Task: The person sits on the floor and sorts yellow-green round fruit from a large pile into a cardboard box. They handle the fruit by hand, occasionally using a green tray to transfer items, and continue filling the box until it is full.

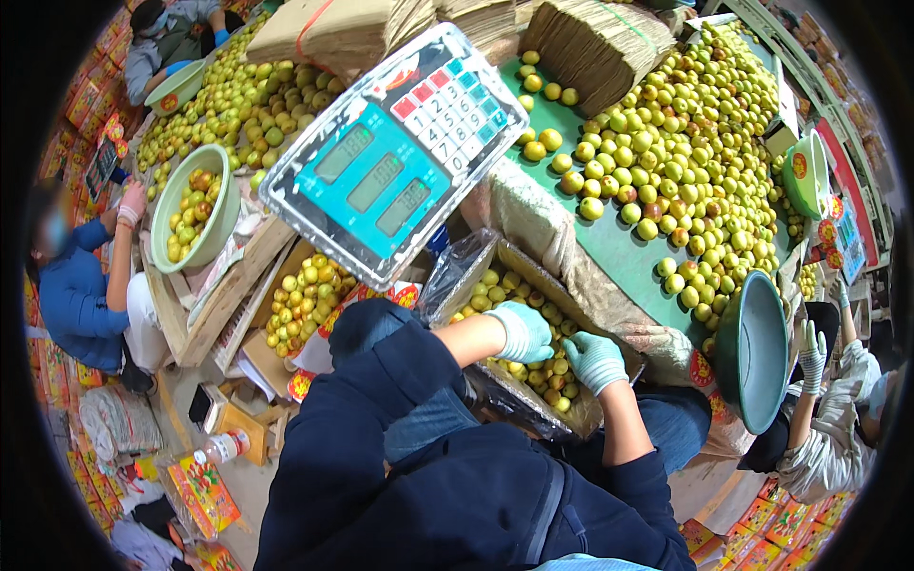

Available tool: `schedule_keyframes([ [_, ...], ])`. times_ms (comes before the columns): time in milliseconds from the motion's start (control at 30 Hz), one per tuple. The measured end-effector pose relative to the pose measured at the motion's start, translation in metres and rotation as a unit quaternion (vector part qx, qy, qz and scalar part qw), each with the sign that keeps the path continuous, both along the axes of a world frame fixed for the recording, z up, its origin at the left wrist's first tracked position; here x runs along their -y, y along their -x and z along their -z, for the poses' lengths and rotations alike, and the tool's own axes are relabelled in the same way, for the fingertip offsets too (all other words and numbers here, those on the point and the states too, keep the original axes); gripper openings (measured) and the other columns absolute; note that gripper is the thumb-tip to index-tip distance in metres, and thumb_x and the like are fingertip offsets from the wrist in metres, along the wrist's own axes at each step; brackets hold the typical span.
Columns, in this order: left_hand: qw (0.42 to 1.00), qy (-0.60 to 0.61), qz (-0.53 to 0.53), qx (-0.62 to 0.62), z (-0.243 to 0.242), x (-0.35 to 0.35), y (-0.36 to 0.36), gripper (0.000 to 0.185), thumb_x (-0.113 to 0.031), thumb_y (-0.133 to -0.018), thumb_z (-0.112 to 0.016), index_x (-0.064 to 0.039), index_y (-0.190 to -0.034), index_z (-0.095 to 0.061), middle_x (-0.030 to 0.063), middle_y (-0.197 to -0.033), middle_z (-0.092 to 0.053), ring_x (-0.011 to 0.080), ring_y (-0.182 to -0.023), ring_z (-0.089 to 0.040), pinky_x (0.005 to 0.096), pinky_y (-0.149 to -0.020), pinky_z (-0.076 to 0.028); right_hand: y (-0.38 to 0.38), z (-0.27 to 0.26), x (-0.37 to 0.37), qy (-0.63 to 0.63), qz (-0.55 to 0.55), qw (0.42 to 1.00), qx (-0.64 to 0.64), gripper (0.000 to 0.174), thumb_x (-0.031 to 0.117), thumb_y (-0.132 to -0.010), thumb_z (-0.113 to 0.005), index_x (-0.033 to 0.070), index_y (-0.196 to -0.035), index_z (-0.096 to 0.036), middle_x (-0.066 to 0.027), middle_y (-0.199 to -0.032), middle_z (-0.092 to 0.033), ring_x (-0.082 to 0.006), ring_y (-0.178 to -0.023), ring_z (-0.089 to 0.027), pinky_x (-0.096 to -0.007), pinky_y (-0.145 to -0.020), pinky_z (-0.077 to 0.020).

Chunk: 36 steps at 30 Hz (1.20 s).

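Observation:
Before me is an open cardboard box [534, 255] with clear plastic at its edges. Inside lie many yellow-green fruits [557, 401] with reddish-brown patches, which look like jujubes. Both of my hands wear pale teal gloves with white-striped cuffs. My left hand [525, 332] is over the middle of the box, its fingers curled down at the fruits. Close to its right, my right hand [596, 362] bends its fingers inward at the box's right side. The fingers hide whether either hand grips a fruit. Above the box stands a digital scale display [393, 153] with a keypad.
A green sorting table [621, 264] bears a large fruit heap [685, 150] and stacked cardboard [596, 53]. A dark green basin [753, 353] tilts at its front edge. To the left are another fruit-filled box [307, 303] and a pale green basin [161, 235]. Co-workers sit on both sides.

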<state>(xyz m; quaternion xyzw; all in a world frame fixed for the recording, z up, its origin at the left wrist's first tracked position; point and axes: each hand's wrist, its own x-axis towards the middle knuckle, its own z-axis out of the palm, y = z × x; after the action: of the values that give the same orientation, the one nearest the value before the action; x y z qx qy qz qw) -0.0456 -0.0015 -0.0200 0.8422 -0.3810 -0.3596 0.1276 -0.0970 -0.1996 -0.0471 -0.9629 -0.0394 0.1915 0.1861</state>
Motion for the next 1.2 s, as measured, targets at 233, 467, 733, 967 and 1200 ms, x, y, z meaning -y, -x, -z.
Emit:
schedule_keyframes([
  [233,0.999,0.037,-0.023,-0.023,-0.010,-0.011,-0.001,0.043,-0.046,-0.094,-0.050,-0.009,-0.089,-0.071,0.0156,-0.091,-0.070,0.0376,-0.086,-0.065,0.0468,-0.079,-0.051,-0.054,-0.110,-0.021,-0.353,0.087,0.928,0.077,0.018,0.019,-0.090,-0.067,0.000,-0.089,-0.069,-0.0118,-0.070,-0.063,-0.0138,-0.065,-0.059,-0.0308,-0.064,-0.0487],
  [467,0.999,-0.017,0.004,-0.045,-0.022,-0.010,-0.015,0.046,-0.045,-0.095,-0.046,-0.007,-0.099,-0.071,0.0183,-0.096,-0.070,0.0387,-0.091,-0.066,0.0485,-0.083,-0.051,-0.183,-0.177,-0.029,-0.527,0.141,0.823,0.160,0.024,0.020,-0.095,-0.058,-0.001,-0.099,-0.069,-0.0043,-0.071,-0.064,-0.0090,-0.061,-0.057,-0.0234,-0.055,-0.0460],
  [733,1.000,-0.027,0.002,-0.004,-0.007,-0.010,-0.012,0.041,-0.044,-0.092,-0.053,-0.007,-0.093,-0.070,0.0186,-0.091,-0.070,0.0378,-0.085,-0.067,0.0488,-0.079,-0.052,-0.113,-0.092,-0.003,-0.385,0.021,0.918,0.096,0.022,0.023,-0.092,-0.063,0.005,-0.103,-0.069,-0.0129,-0.087,-0.070,-0.0224,-0.076,-0.067,-0.0335,-0.074,-0.0534],
  [967,0.999,-0.039,0.001,0.036,0.009,-0.006,-0.011,0.041,-0.046,-0.092,-0.053,-0.008,-0.100,-0.068,0.0181,-0.098,-0.068,0.0375,-0.092,-0.065,0.0472,-0.084,-0.051,-0.058,-0.112,0.034,-0.246,-0.124,0.957,0.093,0.027,0.030,-0.091,-0.060,0.007,-0.103,-0.069,-0.0182,-0.093,-0.069,-0.0379,-0.086,-0.066,-0.0439,-0.078,-0.0528],
  [1200,0.996,-0.090,0.005,0.013,0.027,0.001,-0.018,0.044,-0.050,-0.092,-0.052,-0.011,-0.107,-0.067,0.0175,-0.109,-0.066,0.0360,-0.103,-0.062,0.0455,-0.090,-0.049,-0.020,-0.102,0.073,-0.340,0.113,0.932,0.058,0.054,0.042,-0.094,-0.058,-0.003,-0.123,-0.057,-0.0193,-0.101,-0.069,-0.0287,-0.087,-0.069,-0.0379,-0.077,-0.0544],
])
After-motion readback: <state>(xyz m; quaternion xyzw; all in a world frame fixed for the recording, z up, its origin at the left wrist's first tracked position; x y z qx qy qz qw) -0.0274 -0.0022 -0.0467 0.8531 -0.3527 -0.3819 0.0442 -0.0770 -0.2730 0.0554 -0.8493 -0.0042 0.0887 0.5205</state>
